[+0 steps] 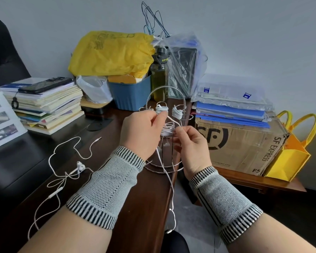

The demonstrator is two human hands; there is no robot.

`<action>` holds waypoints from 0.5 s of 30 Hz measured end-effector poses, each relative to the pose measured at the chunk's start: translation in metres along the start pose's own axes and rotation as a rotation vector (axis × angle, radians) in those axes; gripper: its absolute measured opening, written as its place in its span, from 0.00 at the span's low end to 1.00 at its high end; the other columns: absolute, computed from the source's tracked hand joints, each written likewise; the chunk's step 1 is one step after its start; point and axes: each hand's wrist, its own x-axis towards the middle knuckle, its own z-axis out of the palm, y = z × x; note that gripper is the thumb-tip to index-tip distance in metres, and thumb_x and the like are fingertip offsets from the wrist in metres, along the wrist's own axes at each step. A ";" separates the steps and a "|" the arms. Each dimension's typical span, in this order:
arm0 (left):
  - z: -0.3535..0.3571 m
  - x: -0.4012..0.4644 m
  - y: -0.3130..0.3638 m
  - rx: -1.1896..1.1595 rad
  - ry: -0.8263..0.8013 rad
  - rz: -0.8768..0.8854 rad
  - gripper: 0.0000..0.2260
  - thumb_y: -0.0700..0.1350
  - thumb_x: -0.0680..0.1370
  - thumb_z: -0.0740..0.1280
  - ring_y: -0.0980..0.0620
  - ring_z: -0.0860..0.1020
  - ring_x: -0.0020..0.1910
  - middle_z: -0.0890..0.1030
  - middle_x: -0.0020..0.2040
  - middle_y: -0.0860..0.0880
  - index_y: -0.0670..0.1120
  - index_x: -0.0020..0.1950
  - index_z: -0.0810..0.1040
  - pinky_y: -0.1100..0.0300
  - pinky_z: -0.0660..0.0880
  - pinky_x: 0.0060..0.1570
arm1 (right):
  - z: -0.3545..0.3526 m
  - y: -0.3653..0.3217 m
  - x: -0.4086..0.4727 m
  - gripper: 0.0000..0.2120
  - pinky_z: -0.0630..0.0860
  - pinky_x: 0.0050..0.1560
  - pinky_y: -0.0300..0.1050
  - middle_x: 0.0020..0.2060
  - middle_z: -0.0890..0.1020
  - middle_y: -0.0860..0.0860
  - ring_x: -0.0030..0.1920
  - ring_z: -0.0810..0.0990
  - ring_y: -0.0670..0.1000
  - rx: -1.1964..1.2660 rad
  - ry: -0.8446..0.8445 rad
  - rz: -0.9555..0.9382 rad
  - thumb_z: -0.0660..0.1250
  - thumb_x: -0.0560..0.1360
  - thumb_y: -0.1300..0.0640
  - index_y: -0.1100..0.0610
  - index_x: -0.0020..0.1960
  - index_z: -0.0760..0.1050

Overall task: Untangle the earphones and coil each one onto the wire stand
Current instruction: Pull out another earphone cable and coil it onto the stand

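A white earphone cord [167, 129] is being wound onto a low arm of the wire stand [165, 125], which stands near the edge of the brown counter [135, 198]. The cord is pinched by the left hand [140, 132] near the top of the stand, with the fingers curled round it, likely so it is kept tight. The cord is also pinched by the right hand [192, 145], beside the half-made bundle, likely so each loop can be guided on. The rest of this cord is left hanging down past the counter edge.

Two finished bundles [161, 108] are seen on the upper arms, so part of the job looks done. One more earphone [66, 172] is lying loose on the counter to the left, still in loops and not yet wound.

Behind the stand, a blue tub [133, 95] is filled with yellow cards or lids, and a yellow bag [111, 52] is resting on top. A dark box is kept inside a clear plastic bag [184, 64].
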 end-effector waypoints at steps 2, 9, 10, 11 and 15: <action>-0.003 0.001 0.001 -0.005 -0.037 0.055 0.22 0.56 0.80 0.60 0.51 0.79 0.28 0.80 0.27 0.48 0.42 0.36 0.81 0.52 0.76 0.36 | 0.000 0.000 0.000 0.10 0.75 0.38 0.42 0.34 0.78 0.52 0.37 0.75 0.50 -0.002 -0.007 -0.002 0.65 0.78 0.58 0.55 0.37 0.76; 0.000 0.007 -0.005 0.287 -0.093 -0.041 0.25 0.56 0.81 0.58 0.50 0.78 0.30 0.79 0.29 0.47 0.44 0.29 0.74 0.56 0.73 0.29 | 0.003 0.000 0.008 0.12 0.74 0.34 0.41 0.34 0.80 0.54 0.34 0.78 0.50 -0.015 0.058 0.068 0.65 0.78 0.55 0.56 0.36 0.76; 0.001 0.006 -0.004 0.330 -0.099 -0.050 0.25 0.56 0.82 0.58 0.51 0.76 0.28 0.78 0.28 0.48 0.44 0.29 0.72 0.58 0.69 0.27 | 0.005 -0.001 0.009 0.12 0.74 0.33 0.41 0.33 0.80 0.53 0.34 0.78 0.50 -0.024 0.071 0.077 0.65 0.78 0.55 0.56 0.36 0.76; 0.003 0.006 -0.003 0.361 -0.105 -0.056 0.25 0.56 0.82 0.57 0.52 0.74 0.28 0.77 0.29 0.48 0.45 0.29 0.72 0.59 0.65 0.26 | 0.006 -0.001 0.011 0.13 0.76 0.34 0.43 0.32 0.80 0.52 0.33 0.78 0.50 -0.037 0.083 0.087 0.65 0.78 0.54 0.56 0.35 0.76; 0.009 0.006 -0.011 0.311 -0.158 -0.129 0.24 0.54 0.82 0.55 0.50 0.80 0.32 0.81 0.32 0.48 0.44 0.33 0.80 0.55 0.76 0.36 | 0.009 -0.006 0.014 0.13 0.80 0.43 0.61 0.30 0.80 0.53 0.34 0.78 0.54 -0.074 0.107 0.132 0.67 0.76 0.54 0.59 0.35 0.77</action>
